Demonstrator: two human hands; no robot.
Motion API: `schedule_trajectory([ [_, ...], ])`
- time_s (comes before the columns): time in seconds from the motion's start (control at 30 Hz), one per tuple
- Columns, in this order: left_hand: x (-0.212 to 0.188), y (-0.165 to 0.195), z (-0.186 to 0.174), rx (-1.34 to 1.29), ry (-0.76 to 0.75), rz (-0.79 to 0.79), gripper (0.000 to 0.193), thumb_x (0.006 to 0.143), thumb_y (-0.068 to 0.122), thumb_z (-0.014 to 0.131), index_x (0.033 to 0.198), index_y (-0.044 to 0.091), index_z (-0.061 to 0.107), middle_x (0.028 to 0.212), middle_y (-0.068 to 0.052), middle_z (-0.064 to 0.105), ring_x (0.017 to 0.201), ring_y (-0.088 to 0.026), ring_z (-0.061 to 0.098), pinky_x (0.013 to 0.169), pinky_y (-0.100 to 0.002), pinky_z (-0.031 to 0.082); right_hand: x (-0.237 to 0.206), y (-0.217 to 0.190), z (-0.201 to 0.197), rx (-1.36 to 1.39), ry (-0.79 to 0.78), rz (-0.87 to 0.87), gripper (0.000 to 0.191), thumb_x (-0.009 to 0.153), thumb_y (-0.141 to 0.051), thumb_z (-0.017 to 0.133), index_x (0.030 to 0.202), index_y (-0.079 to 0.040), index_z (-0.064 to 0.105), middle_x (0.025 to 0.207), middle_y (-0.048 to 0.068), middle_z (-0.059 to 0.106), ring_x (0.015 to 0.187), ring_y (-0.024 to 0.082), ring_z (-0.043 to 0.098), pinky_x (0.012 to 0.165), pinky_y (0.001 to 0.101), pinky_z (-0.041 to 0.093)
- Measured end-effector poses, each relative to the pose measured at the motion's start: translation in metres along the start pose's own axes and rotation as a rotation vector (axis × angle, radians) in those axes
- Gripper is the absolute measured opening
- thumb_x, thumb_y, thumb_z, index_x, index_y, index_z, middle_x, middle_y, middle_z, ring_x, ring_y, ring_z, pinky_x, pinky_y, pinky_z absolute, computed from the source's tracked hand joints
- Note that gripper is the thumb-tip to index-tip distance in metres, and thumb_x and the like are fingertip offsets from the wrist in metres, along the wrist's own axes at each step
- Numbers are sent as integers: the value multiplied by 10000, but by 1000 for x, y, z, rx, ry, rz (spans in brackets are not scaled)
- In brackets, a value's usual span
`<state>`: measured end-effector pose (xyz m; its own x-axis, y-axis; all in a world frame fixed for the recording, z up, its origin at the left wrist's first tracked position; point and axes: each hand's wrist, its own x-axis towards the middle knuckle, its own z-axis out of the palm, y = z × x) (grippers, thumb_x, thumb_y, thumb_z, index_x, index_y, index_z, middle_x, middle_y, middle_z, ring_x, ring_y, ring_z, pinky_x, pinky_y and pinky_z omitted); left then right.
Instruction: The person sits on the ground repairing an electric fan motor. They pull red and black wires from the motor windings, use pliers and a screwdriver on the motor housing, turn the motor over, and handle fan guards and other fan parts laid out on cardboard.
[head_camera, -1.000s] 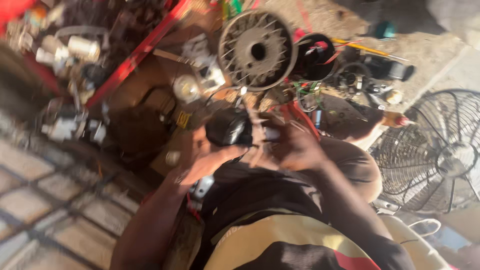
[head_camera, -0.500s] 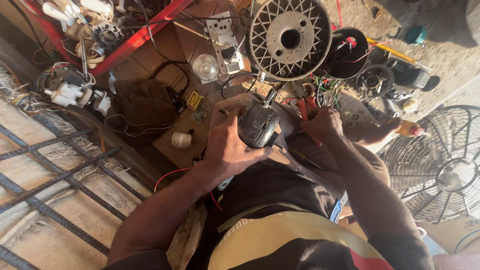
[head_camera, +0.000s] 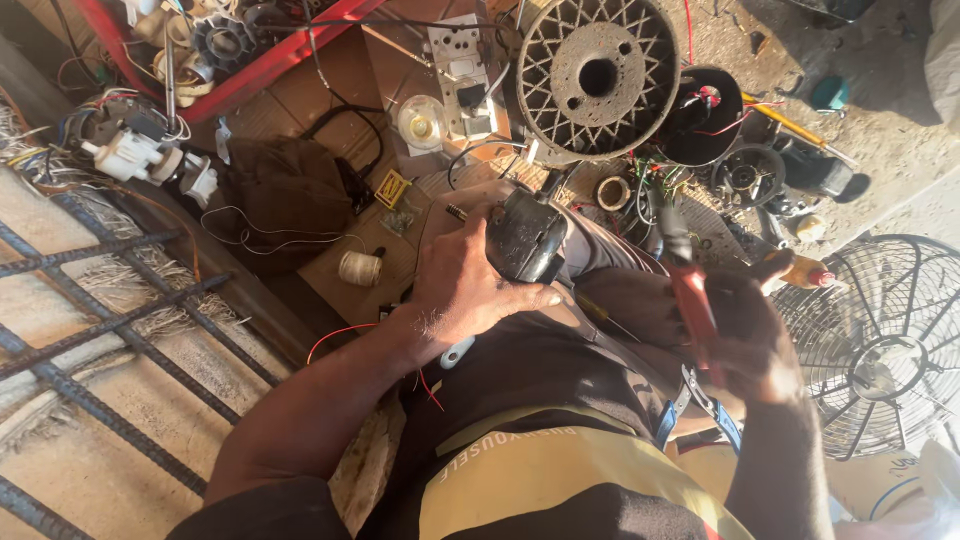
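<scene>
motor: dark metal, a small rounded motor (head_camera: 525, 235) sits over the person's lap, held just below the big spoked wheel.
left hand: the left hand (head_camera: 465, 285) wraps the motor from its left side, thumb across the near face, fingers curled behind; the grip is closed on the housing.
left arm: bare forearm runs up from the lower left, wrist bent slightly toward the motor.
right hand: the right hand (head_camera: 755, 335) is in shadow, fist closed round the red handles of the pliers (head_camera: 685, 285).
pliers: they point up and away from the body, jaws well apart from the motor, to its right.
right arm: elbow low at the frame's bottom, forearm rising toward the hand.
wheel: a round grey spoked wheel (head_camera: 598, 75) stands on the wooden surface (head_camera: 330, 90), just beyond the motor.
near things: a white thread spool (head_camera: 360, 268) and a brown cloth (head_camera: 290, 195) lie left of the left hand.
fan guard: a wire fan guard (head_camera: 890, 345) lies on the ground at the right.
</scene>
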<state>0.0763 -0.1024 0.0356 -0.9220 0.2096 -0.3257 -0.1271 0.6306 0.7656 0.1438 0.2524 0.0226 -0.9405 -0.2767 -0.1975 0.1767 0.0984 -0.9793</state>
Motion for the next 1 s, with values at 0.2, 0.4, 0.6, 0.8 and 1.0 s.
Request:
schedule_trajectory([
  [0.2,0,2,-8,-165,-8,159,1197,494,469,1005,1439,-4,442,1162,-194,723,1077,-344,720,941,-420,547,-9,-3,26,-429,68,672,701,705,-75,805,1385,-101,632,963,152,753,801,196,719,727,340,547],
  [0.4,-4,1,-22,-244,-118,13,822,567,274,940,1309,85,641,1125,-104,787,1019,-235,775,921,-358,600,15,10,49,-505,102,499,726,692,-228,715,1397,-118,583,1239,157,717,1122,234,700,929,351,547],
  [0.6,-5,1,-24,-208,-134,-84,837,558,305,942,1301,103,614,1086,-91,772,969,-240,765,880,-364,592,55,8,77,-932,-32,747,594,784,-455,752,1254,-97,691,1098,199,747,1070,340,707,921,433,533],
  [0.8,-7,-1,-17,-126,-98,-42,852,515,376,986,1235,83,636,1121,-136,765,1037,-314,743,897,-408,584,74,-31,101,-296,37,627,618,878,-277,708,1440,-72,555,1143,196,751,968,347,768,815,404,586],
  [1.0,-7,-17,-9,-150,-45,46,1054,455,407,1009,1317,13,548,1167,-181,728,1074,-336,733,930,-409,577,79,-39,145,-58,1,207,1206,676,-188,945,1602,3,195,1568,232,441,1376,315,539,1073,402,527],
])
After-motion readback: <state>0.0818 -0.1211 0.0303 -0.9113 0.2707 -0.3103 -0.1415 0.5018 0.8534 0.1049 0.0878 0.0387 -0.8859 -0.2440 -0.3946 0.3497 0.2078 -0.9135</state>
